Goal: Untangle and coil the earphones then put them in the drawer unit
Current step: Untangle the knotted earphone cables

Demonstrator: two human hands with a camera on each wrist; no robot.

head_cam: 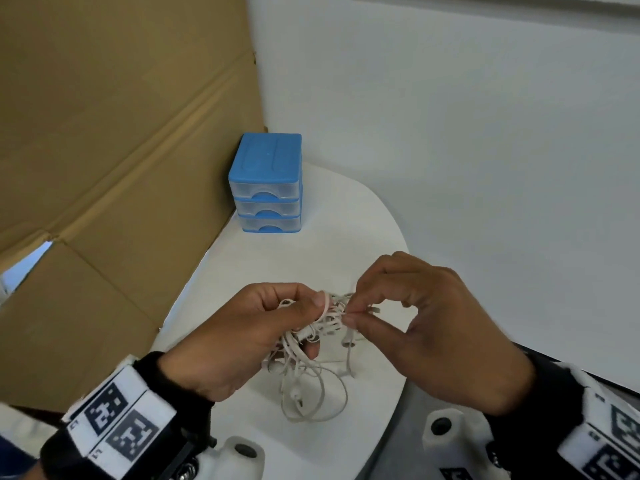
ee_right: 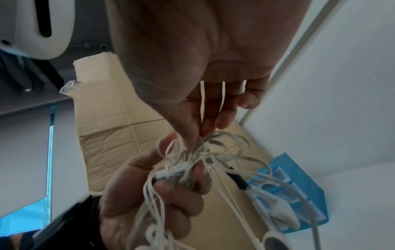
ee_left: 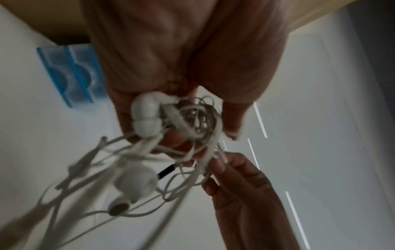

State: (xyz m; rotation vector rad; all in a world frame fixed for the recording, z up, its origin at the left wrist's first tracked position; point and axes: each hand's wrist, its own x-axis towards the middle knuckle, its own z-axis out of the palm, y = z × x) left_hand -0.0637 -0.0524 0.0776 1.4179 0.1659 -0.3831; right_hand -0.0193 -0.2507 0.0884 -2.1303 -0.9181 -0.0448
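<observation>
Earphones (head_cam: 311, 337) remain knotted; my left hand (head_cam: 242, 337) grips the bundle to steady it while my right hand (head_cam: 426, 327) pinches one strand to work it loose.

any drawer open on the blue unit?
No. In the head view all three drawers of the drawer unit sit flush with its front, while both hands hold the earphones.

White earphones (head_cam: 311, 344) with a black plug are showing between the hands; beyond them a blue drawer unit (head_cam: 266, 183) with clear drawers is showing, brown cardboard (head_cam: 114, 133) left, black-and-white patterned wristbands (head_cam: 117, 431) below.
</observation>
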